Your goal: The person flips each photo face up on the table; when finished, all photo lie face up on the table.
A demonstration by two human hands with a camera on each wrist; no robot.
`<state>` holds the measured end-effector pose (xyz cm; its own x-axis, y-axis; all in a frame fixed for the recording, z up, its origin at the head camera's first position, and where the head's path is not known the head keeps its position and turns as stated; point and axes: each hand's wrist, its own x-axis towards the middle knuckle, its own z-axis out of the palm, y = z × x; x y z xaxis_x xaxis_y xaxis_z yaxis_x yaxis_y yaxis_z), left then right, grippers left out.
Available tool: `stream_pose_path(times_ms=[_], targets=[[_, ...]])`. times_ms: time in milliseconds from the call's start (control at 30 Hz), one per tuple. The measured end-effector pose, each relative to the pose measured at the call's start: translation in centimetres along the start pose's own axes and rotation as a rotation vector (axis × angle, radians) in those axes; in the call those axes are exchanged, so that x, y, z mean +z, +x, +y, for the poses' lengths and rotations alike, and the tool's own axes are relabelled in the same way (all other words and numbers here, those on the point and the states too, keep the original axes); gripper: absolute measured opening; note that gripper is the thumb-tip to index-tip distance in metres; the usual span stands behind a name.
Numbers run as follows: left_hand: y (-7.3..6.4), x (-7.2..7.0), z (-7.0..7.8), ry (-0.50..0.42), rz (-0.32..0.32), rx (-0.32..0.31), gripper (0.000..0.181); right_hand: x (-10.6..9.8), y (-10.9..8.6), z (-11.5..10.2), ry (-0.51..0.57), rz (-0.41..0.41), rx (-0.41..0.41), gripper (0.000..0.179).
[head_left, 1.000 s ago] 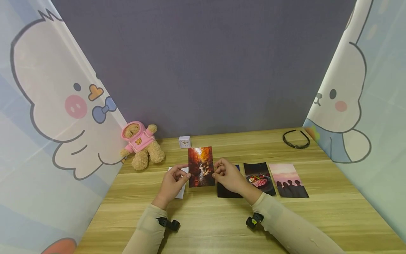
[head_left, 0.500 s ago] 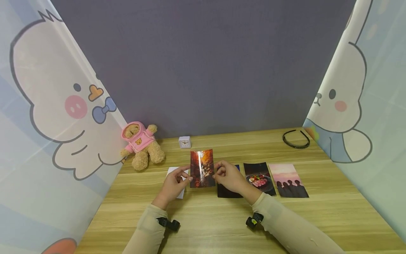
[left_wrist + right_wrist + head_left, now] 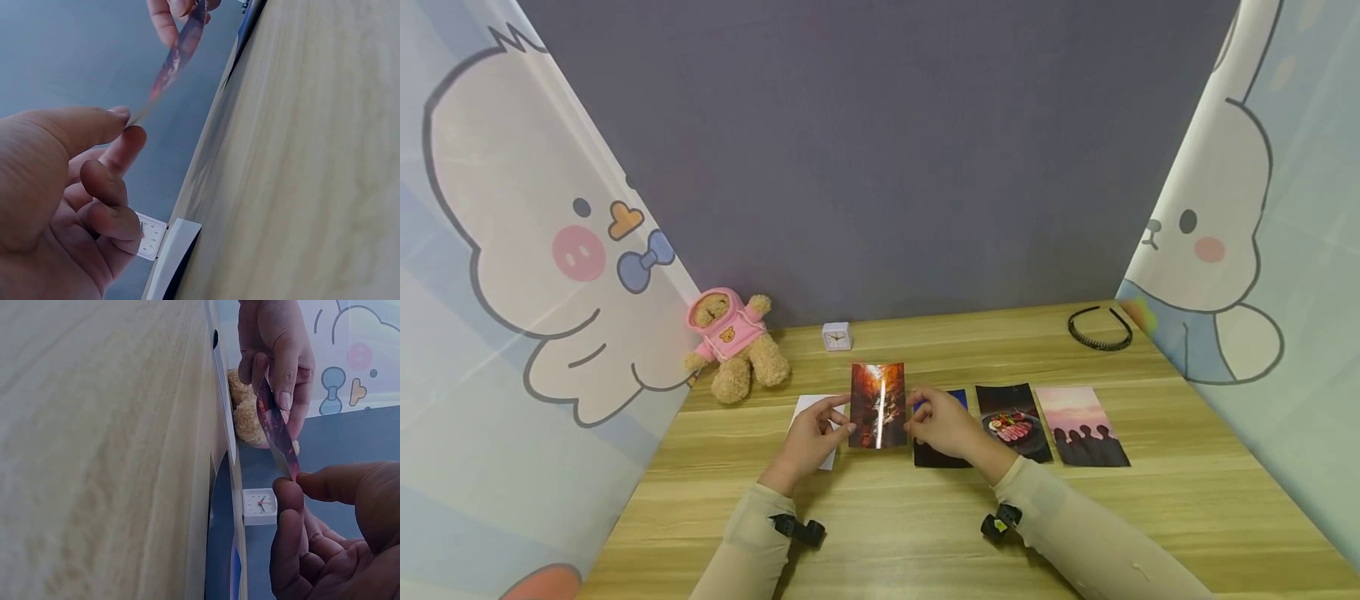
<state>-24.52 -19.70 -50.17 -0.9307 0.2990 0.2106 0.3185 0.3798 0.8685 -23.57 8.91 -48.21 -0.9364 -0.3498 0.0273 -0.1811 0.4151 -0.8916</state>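
Observation:
A glossy photo card [image 3: 877,406] with a red and orange scene and a streak of glare is held upright above the table. My left hand [image 3: 810,435] pinches its left edge between thumb and forefinger. On the opposite edge, my right hand [image 3: 945,422] pinches it the same way. Both wrist views show the card [image 3: 170,70] edge-on and slightly bent, off the tabletop. Beneath my left hand lies a white card [image 3: 808,406]. A dark blue and black photo [image 3: 934,454] is partly hidden under my right hand.
To the right lie a photo of a plate of food [image 3: 1011,425] and a pink photo with silhouettes [image 3: 1081,425]. A teddy bear [image 3: 735,342], a small white clock [image 3: 837,336] and a black headband [image 3: 1099,331] are along the back of the wooden table [image 3: 895,533].
Both hands have lowered the red photo card a little and shifted it slightly right. Its tilt has changed, and a bright glare now runs down it. The other things stay put.

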Motion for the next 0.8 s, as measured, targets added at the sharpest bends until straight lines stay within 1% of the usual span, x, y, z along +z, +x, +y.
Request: stream_pose_path(times_ms=[200, 333, 400, 500, 633, 800], targets=[[-0.07, -0.03, -0.35, 0.054, -0.030, -0.012, 0.049, -0.03, 0.04, 0.37, -0.003, -0.046, 0.012, 0.034], [-0.12, -0.06, -0.20, 0.085, -0.065, -0.010, 0.050, -0.14, 0.03, 0.48, -0.010, -0.070, 0.021, 0.033], [-0.15, -0.09, -0.13, 0.097, -0.085, -0.022, 0.050, -0.17, -0.02, 0.47, -0.013, -0.080, 0.034, 0.034], [-0.15, -0.08, -0.21, 0.128, -0.102, -0.041, 0.049, -0.16, -0.08, 0.44, -0.005, -0.089, 0.051, 0.035], [-0.16, -0.07, -0.50, 0.158, -0.123, -0.050, 0.048, -0.10, -0.12, 0.50, 0.012, -0.099, 0.072, 0.035], [-0.22, -0.06, -0.65, 0.162, -0.140, -0.050, 0.047, 0.04, -0.13, 0.62, 0.020, -0.106, 0.078, 0.034]])
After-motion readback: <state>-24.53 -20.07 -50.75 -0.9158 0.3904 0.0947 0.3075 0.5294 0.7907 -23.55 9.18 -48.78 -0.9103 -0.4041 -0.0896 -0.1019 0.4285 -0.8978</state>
